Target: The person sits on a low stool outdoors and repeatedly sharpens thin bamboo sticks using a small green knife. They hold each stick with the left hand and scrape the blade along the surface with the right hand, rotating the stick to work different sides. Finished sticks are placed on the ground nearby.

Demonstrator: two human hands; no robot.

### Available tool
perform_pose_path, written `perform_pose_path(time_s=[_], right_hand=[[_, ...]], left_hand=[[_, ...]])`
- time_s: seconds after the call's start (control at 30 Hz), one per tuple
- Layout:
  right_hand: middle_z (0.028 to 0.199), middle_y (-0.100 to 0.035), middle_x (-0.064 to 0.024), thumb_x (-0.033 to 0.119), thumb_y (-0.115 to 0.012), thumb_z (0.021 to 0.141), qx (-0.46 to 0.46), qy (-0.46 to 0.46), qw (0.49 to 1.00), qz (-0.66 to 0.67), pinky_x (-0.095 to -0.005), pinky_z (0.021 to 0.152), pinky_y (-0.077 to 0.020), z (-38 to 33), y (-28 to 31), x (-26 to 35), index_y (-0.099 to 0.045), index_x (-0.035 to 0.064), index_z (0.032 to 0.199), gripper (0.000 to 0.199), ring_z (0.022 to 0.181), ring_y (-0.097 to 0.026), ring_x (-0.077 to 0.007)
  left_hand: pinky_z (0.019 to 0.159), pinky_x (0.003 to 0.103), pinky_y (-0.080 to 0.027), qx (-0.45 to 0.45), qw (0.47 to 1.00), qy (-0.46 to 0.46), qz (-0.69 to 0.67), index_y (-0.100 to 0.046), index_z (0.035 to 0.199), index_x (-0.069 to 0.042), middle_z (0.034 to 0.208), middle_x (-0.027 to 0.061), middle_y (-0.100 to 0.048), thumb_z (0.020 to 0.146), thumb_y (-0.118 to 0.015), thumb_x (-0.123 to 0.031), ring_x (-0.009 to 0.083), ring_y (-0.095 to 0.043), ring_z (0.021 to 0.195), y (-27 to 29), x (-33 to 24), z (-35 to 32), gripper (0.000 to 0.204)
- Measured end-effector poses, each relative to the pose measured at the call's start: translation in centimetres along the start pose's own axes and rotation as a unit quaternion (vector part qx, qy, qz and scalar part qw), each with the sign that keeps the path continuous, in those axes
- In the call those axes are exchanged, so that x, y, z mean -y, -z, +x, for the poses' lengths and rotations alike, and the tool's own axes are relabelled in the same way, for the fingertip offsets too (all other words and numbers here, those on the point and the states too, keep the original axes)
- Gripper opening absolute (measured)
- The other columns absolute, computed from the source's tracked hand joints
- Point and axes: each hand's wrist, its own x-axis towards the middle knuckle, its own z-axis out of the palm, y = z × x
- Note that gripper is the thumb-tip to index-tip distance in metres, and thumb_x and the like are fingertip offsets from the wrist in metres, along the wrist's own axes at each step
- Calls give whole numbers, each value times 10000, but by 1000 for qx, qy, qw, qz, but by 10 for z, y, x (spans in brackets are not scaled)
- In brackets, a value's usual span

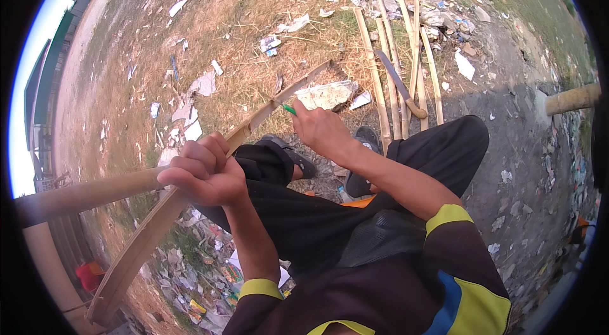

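A long split bamboo strip (136,252) slants from the lower left up toward the middle of the view. My left hand (208,173) is closed around it, fingers wrapped over the top. Further along the strip, my right hand (320,132) pinches a small green pen-like object (289,109); its tip is close to the strip, and I cannot tell whether it touches. Most of that object is hidden in my fingers. A thick round bamboo pole (89,199) runs in from the left and ends visually behind my left hand.
Several split bamboo strips (373,75) lie on the ground ahead to the right. A curved machete with a wooden handle (415,109) rests across them. A pale stone slab (327,95) sits beyond my shoes. Scattered litter (203,83) covers the dry grass; another bamboo pole (573,100) juts in at right.
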Motion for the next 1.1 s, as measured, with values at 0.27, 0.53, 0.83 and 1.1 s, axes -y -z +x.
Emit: perform_pose_path(time_s=[0.27,0.53,0.83,1.1], right_hand=[[573,-591,-204,158,-474,912,-1,8,1000,-16,-461,499,-521,0,-11,-2,-451,-1,939,163,563,-640,-383],[530,-574,-191,172,-476,920,-38,0,997,-65,-470,464,-511,18,-21,-9,-443,-6,941,182,535,-629,-385],[627,-611,-230,97,-441,904,7,-71,993,-91,-446,514,-536,23,-21,-45,-451,-11,930,112,593,-654,-378],[686,-636,-234,126,-422,927,40,-123,987,-96,-474,580,-546,22,-38,-78,-486,-17,988,168,662,-667,-388]], left_hand=[[445,249,-139,-61,997,25,31,-205,581,-164,510,-46,-146,993,-337,-506,70,-96,432,1,1,3,551],[417,248,-135,-51,998,22,30,-207,573,-160,513,-49,-153,996,-331,-498,67,-94,418,8,-3,6,556],[410,242,-144,-4,1000,17,6,-251,575,-159,502,-55,-179,988,-321,-519,63,-105,410,2,0,2,552],[413,244,-136,21,1000,21,-10,-256,580,-159,504,-55,-176,986,-318,-524,63,-105,412,1,1,0,550]])
